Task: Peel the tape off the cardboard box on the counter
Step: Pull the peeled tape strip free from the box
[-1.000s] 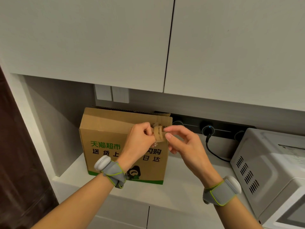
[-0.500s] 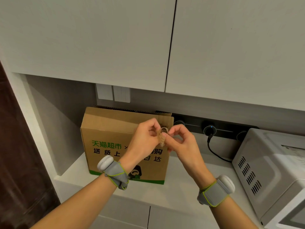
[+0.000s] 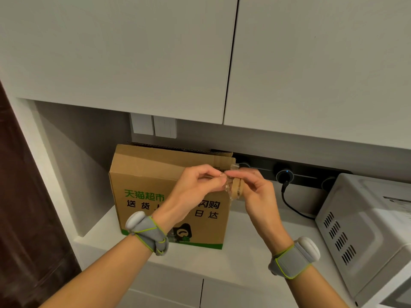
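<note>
Head view: the tape (image 3: 236,188), a flat strip stretched between the fingers a second ago, is now a crumpled brownish wad with clear film trailing from it, and it sits a little further right than half a second ago. Both hands are together on it. The left hand (image 3: 195,185) pinches its left end between thumb and forefinger, and the right hand (image 3: 258,192) has curled fingers wrapped round the rest. The wad is held in the air in front of the upper right corner of the box (image 3: 146,172) (whether any film still clings to that corner I cannot tell). The box has not moved; it stands upright at the far left of the counter (image 3: 244,258), green print facing near, its top right edge ragged, its inside hidden from this angle. A microwave (image 3: 367,230) stands at the right.
</note>
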`<state>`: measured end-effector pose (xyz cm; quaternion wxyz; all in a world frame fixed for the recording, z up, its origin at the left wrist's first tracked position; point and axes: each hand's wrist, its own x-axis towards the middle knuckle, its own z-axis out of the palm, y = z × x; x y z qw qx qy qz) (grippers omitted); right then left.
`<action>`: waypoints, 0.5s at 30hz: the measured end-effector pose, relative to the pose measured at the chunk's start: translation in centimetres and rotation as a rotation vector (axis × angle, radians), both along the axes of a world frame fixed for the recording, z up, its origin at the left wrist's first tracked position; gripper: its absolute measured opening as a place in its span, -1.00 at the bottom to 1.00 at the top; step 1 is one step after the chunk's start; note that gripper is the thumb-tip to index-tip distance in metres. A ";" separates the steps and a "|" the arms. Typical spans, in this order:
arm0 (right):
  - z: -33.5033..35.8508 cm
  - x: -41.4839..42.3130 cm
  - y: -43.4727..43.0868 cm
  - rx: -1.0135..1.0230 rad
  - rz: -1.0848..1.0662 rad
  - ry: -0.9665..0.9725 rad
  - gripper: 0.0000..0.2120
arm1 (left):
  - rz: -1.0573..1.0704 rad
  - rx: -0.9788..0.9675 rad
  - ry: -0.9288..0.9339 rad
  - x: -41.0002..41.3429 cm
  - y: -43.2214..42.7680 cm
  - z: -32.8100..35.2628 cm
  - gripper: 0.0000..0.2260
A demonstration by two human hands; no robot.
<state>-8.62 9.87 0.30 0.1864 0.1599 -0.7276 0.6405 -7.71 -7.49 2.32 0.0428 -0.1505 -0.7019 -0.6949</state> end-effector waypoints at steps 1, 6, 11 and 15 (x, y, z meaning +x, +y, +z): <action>0.0 -0.1 -0.2 0.033 -0.001 -0.019 -0.62 | 0.026 -0.020 0.010 0.0 0.0 -0.1 -0.88; 0.0 1.0 -1.7 0.312 0.066 -0.031 -0.38 | 0.145 -0.153 0.097 -0.1 0.6 -0.4 -0.84; -0.9 1.7 -3.1 0.452 0.080 0.030 -0.12 | 0.170 -0.127 0.097 0.0 1.4 -0.1 -0.93; -0.9 1.8 -3.7 0.349 0.065 0.103 -0.34 | 0.147 -0.098 0.096 -0.1 1.5 0.0 -0.87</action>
